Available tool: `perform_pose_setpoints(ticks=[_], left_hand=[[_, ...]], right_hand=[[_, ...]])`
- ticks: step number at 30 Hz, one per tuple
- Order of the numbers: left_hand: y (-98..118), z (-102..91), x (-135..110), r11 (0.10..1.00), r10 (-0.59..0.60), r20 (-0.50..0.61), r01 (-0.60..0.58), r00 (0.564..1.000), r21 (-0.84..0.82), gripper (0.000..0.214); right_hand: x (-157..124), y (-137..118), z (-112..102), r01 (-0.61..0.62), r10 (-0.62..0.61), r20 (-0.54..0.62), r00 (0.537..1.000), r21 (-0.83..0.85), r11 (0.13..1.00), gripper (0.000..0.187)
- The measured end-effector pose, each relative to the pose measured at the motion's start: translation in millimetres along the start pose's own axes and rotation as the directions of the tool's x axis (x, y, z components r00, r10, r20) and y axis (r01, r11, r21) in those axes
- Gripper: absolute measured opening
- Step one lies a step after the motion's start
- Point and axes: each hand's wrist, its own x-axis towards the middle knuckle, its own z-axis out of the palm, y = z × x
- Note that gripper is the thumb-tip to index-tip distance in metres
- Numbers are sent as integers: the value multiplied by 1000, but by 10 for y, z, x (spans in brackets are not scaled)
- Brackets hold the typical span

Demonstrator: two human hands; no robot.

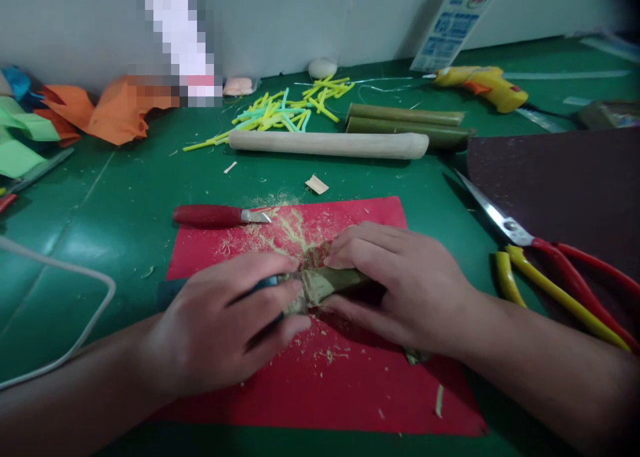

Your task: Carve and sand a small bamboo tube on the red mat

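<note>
My right hand is closed around a greenish bamboo piece above a red sheet. My left hand is closed around a long dark blue thing, whose kind the fingers hide. Its greyish end meets the end of the bamboo between the two hands. Pale shavings are scattered over the sheet. Just beyond my left hand lies a red-handled craft knife, its blade pointing right.
Behind the sheet lie a pale peeled stick, green bamboo pieces and yellow and teal strips. Red-handled scissors and yellow-handled pliers are at right. A yellow glue gun lies farther back. A white cable curves at left.
</note>
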Motion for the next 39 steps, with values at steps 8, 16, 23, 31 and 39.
perform_pose_setpoints(ticks=[8, 16, 23, 31, 39], left_hand=[[-12, 17, 0, 1000, -4, 15, 4, 1000, -12, 22], [-22, 9, -5, 1000, 7, 35, -6, 999, -28, 25], [-18, 6, -13, 999, -3, 35, 5, 999, -35, 24], [-14, -12, 9, 999, 13, 32, -12, 999, -45, 22], [4, -4, 11, 999, 49, 25, -49, 998, -15, 21]], right_hand=[[-1, 11, 7, -3, 3, 12, 1000, 11, 1000, 28], [0, 16, -3, -1, 1, -2, 1000, 10, 1000, 28], [-11, 3, -6, -13, 13, 9, 1000, 15, 1000, 27], [-9, 5, -14, -20, 19, 9, 1000, 23, 1000, 27], [0, 1, -21, -39, 38, 23, 999, 12, 999, 25]])
